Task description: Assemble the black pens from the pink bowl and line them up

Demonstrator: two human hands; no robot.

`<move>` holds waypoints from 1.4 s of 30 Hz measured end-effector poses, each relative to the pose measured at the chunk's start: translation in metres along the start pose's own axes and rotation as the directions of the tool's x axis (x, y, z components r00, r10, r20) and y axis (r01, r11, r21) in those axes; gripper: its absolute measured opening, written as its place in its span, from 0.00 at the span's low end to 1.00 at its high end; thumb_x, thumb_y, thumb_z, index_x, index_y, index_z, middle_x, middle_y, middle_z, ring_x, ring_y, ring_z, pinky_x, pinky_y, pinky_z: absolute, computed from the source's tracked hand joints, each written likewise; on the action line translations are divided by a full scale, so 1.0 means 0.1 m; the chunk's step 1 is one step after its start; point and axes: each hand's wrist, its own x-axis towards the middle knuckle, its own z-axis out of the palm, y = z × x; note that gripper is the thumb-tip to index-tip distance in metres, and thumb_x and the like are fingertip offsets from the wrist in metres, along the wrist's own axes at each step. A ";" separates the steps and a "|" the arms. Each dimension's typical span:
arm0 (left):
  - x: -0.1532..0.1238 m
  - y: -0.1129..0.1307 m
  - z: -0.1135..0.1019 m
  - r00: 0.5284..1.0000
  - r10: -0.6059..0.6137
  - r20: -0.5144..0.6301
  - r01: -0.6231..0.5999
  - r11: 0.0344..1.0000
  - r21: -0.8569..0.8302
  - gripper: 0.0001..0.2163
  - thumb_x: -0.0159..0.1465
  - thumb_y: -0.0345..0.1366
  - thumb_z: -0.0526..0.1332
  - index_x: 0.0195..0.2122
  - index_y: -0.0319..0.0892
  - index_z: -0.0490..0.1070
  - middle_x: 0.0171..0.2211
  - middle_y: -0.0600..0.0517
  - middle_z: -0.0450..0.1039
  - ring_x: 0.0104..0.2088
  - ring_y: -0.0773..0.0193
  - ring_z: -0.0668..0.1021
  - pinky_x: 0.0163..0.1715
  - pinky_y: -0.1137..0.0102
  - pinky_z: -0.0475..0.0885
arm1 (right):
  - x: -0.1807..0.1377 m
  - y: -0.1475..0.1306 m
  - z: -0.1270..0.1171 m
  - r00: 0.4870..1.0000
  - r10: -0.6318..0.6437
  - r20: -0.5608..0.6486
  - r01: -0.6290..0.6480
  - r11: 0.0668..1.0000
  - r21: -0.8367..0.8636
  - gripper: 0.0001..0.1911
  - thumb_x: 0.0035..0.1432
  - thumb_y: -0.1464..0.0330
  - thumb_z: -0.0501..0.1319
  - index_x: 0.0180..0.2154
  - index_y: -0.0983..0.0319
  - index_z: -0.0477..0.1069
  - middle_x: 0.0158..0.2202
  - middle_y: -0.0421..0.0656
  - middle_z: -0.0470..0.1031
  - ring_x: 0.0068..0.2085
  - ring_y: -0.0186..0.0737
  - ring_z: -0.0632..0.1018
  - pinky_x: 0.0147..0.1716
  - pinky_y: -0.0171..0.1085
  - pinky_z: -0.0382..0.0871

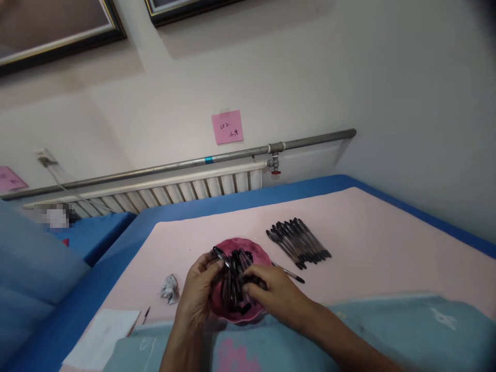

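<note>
Your left hand pinches a pen, your right hand curls closed on a dark piece; between them, the pink bowl's heaped pen parts could spill if a knuckle snags them

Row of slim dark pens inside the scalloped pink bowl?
No, that row of pens lies on the pale pink mat, outside the bowl.

Left hand and right hand — near each other, fingers curled inward.
</note>
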 end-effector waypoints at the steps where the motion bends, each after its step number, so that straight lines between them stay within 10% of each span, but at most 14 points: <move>1: 0.00 -0.02 0.01 1.000 -0.005 0.000 0.005 1.000 0.015 0.13 0.44 0.30 0.68 0.31 0.36 0.70 0.25 0.52 0.75 0.24 0.69 0.76 0.27 0.75 0.71 | 0.00 0.00 0.01 1.000 0.010 -0.012 -0.010 1.000 0.012 0.07 0.48 0.75 0.55 0.29 0.62 0.71 0.23 0.36 0.70 0.24 0.30 0.68 0.24 0.30 0.58; 12: -0.01 -0.07 0.04 0.998 -0.054 0.037 0.050 0.992 0.116 0.18 0.46 0.35 0.67 0.39 0.38 0.70 0.31 0.49 0.76 0.28 0.66 0.76 0.31 0.71 0.71 | 0.07 0.15 -0.15 0.972 -0.002 -0.236 -0.030 0.991 -0.132 0.02 0.51 0.70 0.54 0.29 0.60 0.65 0.24 0.36 0.69 0.26 0.32 0.69 0.25 0.30 0.59; 18: 0.03 -0.02 -0.05 1.000 0.016 -0.023 -0.011 0.980 0.200 0.16 0.46 0.38 0.66 0.35 0.38 0.72 0.27 0.52 0.74 0.26 0.69 0.74 0.29 0.73 0.69 | 0.16 0.44 -0.61 0.897 -0.003 -0.441 -0.308 0.713 -0.630 0.07 0.55 0.67 0.51 0.28 0.61 0.65 0.28 0.43 0.72 0.30 0.39 0.71 0.24 0.35 0.54; 30: 0.02 -0.02 -0.06 0.999 0.045 -0.019 -0.038 0.960 0.277 0.14 0.47 0.39 0.65 0.34 0.38 0.71 0.26 0.53 0.72 0.26 0.69 0.73 0.28 0.74 0.67 | 0.26 0.62 -0.71 0.904 0.110 -0.412 -0.398 0.568 -0.720 0.07 0.55 0.71 0.50 0.32 0.62 0.66 0.35 0.49 0.72 0.33 0.43 0.72 0.25 0.36 0.53; 42: 0.05 -0.02 -0.13 0.998 0.055 0.016 -0.057 0.936 0.347 0.13 0.48 0.40 0.64 0.32 0.39 0.72 0.26 0.53 0.74 0.26 0.68 0.73 0.30 0.73 0.67 | 0.07 0.50 -0.50 0.987 0.102 -0.120 -0.158 0.640 -0.752 0.06 0.49 0.76 0.54 0.27 0.63 0.68 0.28 0.43 0.73 0.31 0.37 0.72 0.26 0.33 0.52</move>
